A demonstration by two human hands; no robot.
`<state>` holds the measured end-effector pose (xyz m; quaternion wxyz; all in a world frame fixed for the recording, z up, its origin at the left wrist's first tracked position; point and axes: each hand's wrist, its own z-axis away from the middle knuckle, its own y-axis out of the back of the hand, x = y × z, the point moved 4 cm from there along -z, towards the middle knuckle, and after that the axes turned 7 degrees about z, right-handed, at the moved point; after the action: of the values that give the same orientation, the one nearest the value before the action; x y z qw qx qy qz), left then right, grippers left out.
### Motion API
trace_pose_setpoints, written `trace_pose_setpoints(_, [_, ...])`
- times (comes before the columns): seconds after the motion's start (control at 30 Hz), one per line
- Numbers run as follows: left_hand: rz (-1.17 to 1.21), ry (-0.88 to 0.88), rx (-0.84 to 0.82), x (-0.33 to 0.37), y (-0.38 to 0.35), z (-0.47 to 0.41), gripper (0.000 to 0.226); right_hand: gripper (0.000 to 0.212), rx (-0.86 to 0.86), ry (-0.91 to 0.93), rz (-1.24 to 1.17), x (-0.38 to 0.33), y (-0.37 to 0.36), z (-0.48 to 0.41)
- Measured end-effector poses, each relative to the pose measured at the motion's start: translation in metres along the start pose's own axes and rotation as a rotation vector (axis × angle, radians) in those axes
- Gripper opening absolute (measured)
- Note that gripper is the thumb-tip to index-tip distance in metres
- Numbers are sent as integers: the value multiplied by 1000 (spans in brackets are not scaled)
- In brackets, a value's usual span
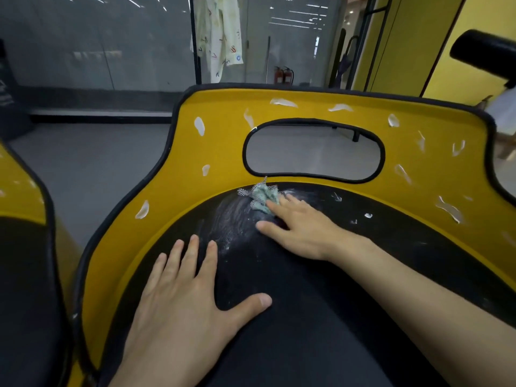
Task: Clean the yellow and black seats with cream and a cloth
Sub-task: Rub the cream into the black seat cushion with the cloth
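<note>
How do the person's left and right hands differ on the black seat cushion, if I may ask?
The left hand lies flat, fingers spread, holding nothing; the right hand presses a crumpled cloth down. The left hand is nearer the camera; the right hand reaches further, beside smeared cream near the yellow backrest. Both rest on the cushion with straight fingers.

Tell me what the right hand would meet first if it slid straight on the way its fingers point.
The right hand presses the cloth with straight fingers. Sliding on up and left, it would likely push that cloth against the yellow backrest close behind it, though depth is unclear.
</note>
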<state>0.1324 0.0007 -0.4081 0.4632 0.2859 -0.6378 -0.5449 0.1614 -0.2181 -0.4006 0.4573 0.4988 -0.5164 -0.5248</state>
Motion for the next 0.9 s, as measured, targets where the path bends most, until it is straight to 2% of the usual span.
trace_pose_setpoints(0.07, [-7, -2, 2, -1, -1, 0, 129, 85, -46, 36, -8, 0, -1, 8])
trace_pose_setpoints(0.23, [-4, -4, 1, -1, 1, 0, 127, 87, -42, -90, 42, 13, 11, 3])
trace_pose_setpoints(0.4, [-9, 2, -5, -1, -1, -1, 126, 90, -64, 100, 29, -22, -3, 22])
trace_pose_setpoints(0.6, [-6, 0, 0, -2, 0, 0, 126, 76, -50, -62, 115, 30, 2, -5])
trace_pose_setpoints(0.77, [2, -4, -2, -1, -1, 0, 125, 96, -50, -263, 140, 69, 6, -24])
trace_pose_setpoints(0.83, [4, -1, -14, -1, -1, -1, 125, 103, -63, -253, 74, 54, 4, -25])
trace_pose_setpoints(0.9, [-2, -1, -21, -1, -1, -2, 125, 103, -61, -151, 33, 25, 0, -21])
